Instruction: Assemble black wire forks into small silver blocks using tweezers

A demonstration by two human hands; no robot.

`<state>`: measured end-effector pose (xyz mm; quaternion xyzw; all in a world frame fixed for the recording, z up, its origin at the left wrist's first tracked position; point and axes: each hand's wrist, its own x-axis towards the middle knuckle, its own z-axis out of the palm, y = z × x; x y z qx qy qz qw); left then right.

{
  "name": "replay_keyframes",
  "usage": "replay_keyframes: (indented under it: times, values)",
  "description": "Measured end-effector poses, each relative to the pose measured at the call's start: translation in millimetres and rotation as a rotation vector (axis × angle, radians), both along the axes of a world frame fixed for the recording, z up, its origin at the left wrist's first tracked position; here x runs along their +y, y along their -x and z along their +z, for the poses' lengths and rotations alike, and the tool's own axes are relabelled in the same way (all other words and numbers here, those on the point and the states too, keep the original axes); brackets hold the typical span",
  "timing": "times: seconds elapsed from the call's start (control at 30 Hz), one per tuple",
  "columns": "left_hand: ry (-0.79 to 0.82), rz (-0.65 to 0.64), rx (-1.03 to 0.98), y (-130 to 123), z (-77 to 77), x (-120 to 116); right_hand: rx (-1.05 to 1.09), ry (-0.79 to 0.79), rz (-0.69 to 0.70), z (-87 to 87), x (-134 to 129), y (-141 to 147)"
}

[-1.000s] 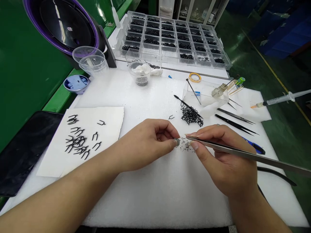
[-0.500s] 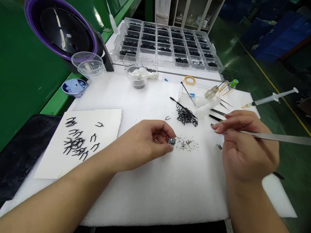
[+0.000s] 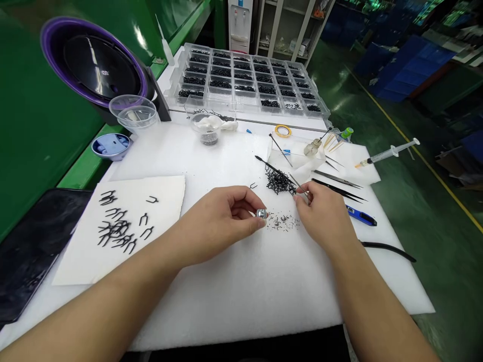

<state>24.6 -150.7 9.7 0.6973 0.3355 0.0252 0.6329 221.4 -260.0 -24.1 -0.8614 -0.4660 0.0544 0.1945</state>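
- The left hand's [image 3: 222,218] grip is clamped, thumb against fingertips, on a small metal part [image 3: 261,214], held on the near-left side of the heap of black forked pieces [image 3: 279,182].
- That part looks squat and silvery; it is too small to tell which way its long axis runs.
- The right hand's [image 3: 326,211] grip is pinched on a slim metal tool [image 3: 299,185], just beside the heap's near-right edge.
- The tool's long axis slants: from the fingers it points away from the person and leftward, its far end at the heap's right side; whether it touches cannot be told.
- On the near side of the heap, tiny dark bits [image 3: 284,222] lie scattered on the white foam-covered tabletop [image 3: 241,296].
- Just left of the heap lies a single forked piece [image 3: 253,186]; a pointed black rod [image 3: 261,160] lies along its far side.
- Well left of the heap, white paper [image 3: 169,193] bears more forked pieces, prongs in mixed directions.
- Right of the heap lie dark tweezers [image 3: 337,179], a blue utility knife [image 3: 362,215] and a syringe [image 3: 388,154], its nozzle aimed leftward.
- Beyond the heap are a yellow tape ring [image 3: 284,136] and a clear compartment box [image 3: 247,100] loaded with black pieces.
- Farther beyond the heap stand a water dispenser [image 3: 239,25] and a cabinet [image 3: 279,27]; to its far right, blue bins [image 3: 403,70] stand on a green floor [image 3: 426,201].
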Motion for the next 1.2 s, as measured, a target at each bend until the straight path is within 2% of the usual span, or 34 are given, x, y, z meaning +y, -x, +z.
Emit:
replay_keyframes:
  times: [0.2,0.43,0.63,0.7,0.8,0.9,0.97,1.07,1.2]
  values:
    - [-0.04,0.008,0.019,-0.3,3.0,4.8,-0.017,-0.037,0.01,-1.1,3.5,1.9]
    - [-0.066,0.182,0.006,5.9,6.8,18.8,-0.022,-0.094,0.018,-1.1,-0.6,-3.0]
    - [-0.083,0.128,0.032,4.0,5.2,12.5,0.024,-0.15,0.045,8.9,-4.8,-0.6]
    - [-0.07,0.113,0.015,2.4,5.2,9.9,0.127,-0.174,0.0,13.7,-5.6,2.3]
    - [-0.042,0.088,-0.013,1.0,4.6,6.2,0.542,-0.28,-0.084,19.8,-6.0,7.5]
    - [-0.02,0.07,-0.058,0.8,2.3,2.5,1.004,-0.377,-0.014,22.8,-4.8,14.6]
    - [-0.003,0.056,-0.09,0.9,0.9,0.5,1.189,-0.375,0.051,22.4,-3.6,19.5]
    - [0.018,0.048,-0.113,0.4,1.6,-1.3,1.298,-0.386,0.081,18.4,-3.4,23.8]
    - [0.019,0.045,-0.1,-1.0,6.3,-1.5,1.208,-0.386,0.039,12.3,-7.3,22.4]
